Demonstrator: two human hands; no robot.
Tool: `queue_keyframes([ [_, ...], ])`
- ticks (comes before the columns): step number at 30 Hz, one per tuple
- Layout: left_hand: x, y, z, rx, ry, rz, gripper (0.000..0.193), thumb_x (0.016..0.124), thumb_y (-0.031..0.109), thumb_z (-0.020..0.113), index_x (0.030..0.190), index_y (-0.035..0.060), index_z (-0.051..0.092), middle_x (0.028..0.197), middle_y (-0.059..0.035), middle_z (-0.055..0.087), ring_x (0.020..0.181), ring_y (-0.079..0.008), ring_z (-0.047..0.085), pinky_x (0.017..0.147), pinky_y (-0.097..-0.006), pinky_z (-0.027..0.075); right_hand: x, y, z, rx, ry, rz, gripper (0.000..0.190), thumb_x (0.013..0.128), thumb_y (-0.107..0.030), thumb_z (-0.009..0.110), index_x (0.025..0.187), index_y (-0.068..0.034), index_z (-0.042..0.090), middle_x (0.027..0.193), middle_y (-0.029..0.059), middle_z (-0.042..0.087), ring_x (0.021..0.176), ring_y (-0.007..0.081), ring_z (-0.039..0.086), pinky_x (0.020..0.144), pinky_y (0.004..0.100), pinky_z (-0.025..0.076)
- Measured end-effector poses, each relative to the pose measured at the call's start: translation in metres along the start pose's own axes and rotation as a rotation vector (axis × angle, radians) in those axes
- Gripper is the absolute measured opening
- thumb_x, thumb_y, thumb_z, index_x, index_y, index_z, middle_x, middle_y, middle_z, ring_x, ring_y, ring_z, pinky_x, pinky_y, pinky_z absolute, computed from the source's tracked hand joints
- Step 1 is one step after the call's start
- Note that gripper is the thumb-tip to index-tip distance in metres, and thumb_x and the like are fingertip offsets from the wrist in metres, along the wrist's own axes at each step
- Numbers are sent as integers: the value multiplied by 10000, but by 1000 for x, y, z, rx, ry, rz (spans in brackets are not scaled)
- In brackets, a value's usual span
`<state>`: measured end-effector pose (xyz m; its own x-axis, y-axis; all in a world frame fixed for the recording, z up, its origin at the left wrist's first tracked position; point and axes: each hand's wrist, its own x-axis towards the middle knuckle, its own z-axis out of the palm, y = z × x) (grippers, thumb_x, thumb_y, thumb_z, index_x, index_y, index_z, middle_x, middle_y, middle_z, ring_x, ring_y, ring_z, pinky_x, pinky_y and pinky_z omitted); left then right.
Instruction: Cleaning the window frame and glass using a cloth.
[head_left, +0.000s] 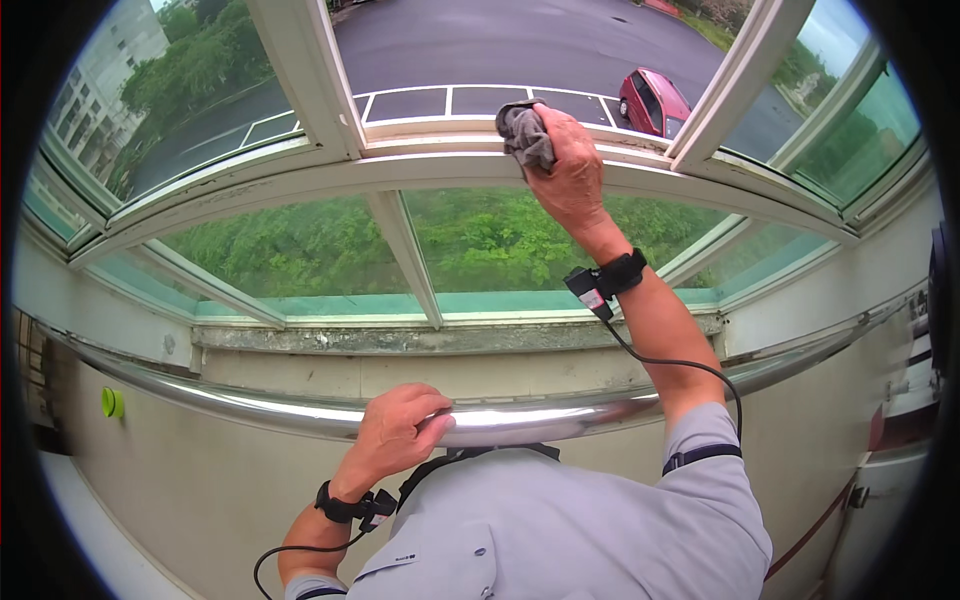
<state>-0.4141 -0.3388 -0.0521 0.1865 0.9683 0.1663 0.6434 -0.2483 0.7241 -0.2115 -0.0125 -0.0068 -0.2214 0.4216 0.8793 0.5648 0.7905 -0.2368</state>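
Observation:
A crumpled grey cloth (525, 135) is bunched in my right hand (571, 169), out over the white window frame rail (450, 169). The cloth appears to overlap the lower track of the open middle sash, though I cannot tell whether it presses on it. My left hand (401, 427) rests on a polished metal handrail (517, 424) in front of my body, fingers curled over the top of the tube. Each wrist wears a black strap with a small cabled device.
Below the rail are fixed glass panes (300, 247) above a stained stone sill (450, 339). Side sashes (750, 112) flank the opening. Outside lie a paved lot (480, 45) and a red car (652, 101). A lime-green cup-like object (112, 403) is at far left.

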Motion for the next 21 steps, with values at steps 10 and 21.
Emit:
queue_keyframes([
  [10, 1, -2, 3, 52, 15, 58, 170, 815, 109, 797, 972, 60, 753, 940, -106, 731, 840, -300, 708, 723, -396, 582, 35, -100, 98, 101, -224, -131, 490, 743, -66, 761, 1218, -62, 644, 1175, 167, 690, 1120, 366, 653, 964, 461, 527],
  [21, 1, -3, 2, 35, 14, 68, 139, 821, 101, 790, 943, 54, 745, 905, -109, 726, 792, -296, 702, 682, -381, 571, 12, 11, -15, 24, -156, -280, 439, 736, -72, 769, 1162, -63, 664, 1119, 159, 698, 1078, 362, 664, 964, 449, 531],
])
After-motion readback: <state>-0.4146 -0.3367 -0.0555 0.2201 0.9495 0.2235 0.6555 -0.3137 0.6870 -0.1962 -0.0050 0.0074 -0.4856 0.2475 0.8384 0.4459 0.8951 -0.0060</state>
